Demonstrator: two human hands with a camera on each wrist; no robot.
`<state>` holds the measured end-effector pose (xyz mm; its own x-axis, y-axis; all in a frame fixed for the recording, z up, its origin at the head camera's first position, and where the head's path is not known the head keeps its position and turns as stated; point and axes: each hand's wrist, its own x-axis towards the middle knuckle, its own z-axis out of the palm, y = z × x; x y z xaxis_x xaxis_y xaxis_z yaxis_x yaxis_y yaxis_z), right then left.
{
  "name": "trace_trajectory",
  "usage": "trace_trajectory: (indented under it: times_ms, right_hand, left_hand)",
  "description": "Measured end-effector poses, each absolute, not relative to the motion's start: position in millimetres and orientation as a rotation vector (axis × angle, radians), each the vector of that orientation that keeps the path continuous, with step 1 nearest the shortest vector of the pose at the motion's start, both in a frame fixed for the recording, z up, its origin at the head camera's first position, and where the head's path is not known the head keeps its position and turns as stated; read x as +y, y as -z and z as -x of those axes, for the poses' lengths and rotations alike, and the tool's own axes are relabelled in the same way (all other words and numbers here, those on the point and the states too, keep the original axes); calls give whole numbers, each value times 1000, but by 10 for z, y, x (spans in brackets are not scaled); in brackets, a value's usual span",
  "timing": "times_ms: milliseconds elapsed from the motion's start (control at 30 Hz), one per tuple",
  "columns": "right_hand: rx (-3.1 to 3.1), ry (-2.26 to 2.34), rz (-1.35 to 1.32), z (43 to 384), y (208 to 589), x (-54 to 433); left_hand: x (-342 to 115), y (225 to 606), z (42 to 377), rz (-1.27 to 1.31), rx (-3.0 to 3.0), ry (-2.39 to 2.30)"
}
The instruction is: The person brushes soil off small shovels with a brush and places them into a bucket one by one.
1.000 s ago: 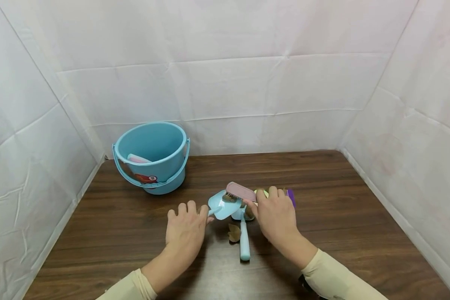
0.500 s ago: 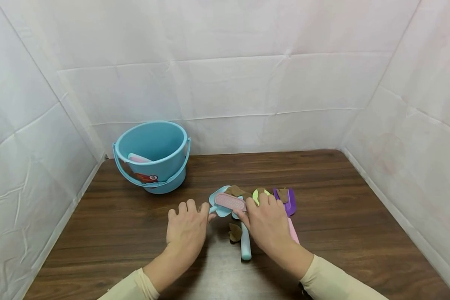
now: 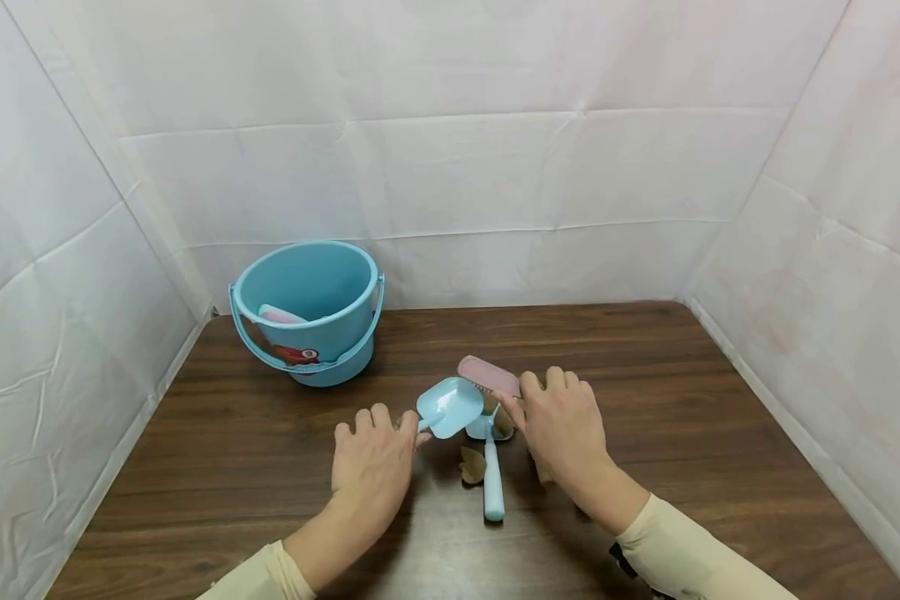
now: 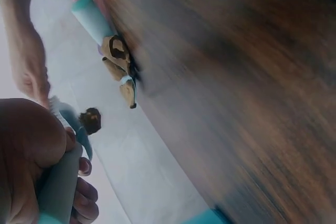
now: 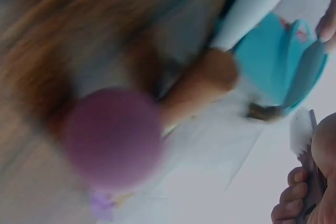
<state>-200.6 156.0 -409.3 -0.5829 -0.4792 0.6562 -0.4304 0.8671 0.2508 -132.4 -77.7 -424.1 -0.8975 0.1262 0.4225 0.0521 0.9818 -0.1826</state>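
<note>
My left hand (image 3: 411,423) grips the handle of a small light blue scoop (image 3: 450,406) held just above the table; in the left wrist view the fingers (image 4: 79,203) curl round that handle (image 4: 58,190). Behind the scoop's far edge, my right hand (image 3: 523,398) pinches a pink brush (image 3: 487,375). A second light blue shovel (image 3: 492,487) lies on the table between the hands. Brown leaf scraps (image 3: 470,465) sit beside it. In the right wrist view, which is blurred, the fingers (image 5: 294,203) curl round the brush.
A blue bucket (image 3: 345,333) stands at the back left with a pink item (image 3: 277,315) inside. White sheet walls close in the dark wooden table (image 3: 682,400) on three sides. A purple blob (image 5: 113,137) shows blurred in the right wrist view.
The right hand swept the brush down onto the scoop, then drew it back up and away. It now hides the purple shovel and green piece. The left hand stayed put.
</note>
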Motion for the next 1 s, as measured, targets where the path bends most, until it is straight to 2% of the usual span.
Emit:
trace_trajectory:
  times_ms: [200, 567, 833, 1000]
  right_hand:
    - [-2249, 125, -824, 1820, 4121, 1325]
    - [-2338, 72, -621, 2106, 4168, 1592]
    - [-2296, 22, -823, 1794, 4051, 1325]
    - [-2344, 88, -793, 1787, 4084, 1334]
  left_hand:
    - [-791, 4241, 1351, 112, -2644, -224]
    - [-820, 4279, 1290, 136, -2611, -235]
    - [-778, 4263, 1337, 131, -2544, -235]
    - [-764, 4249, 1326, 133, -2533, -234]
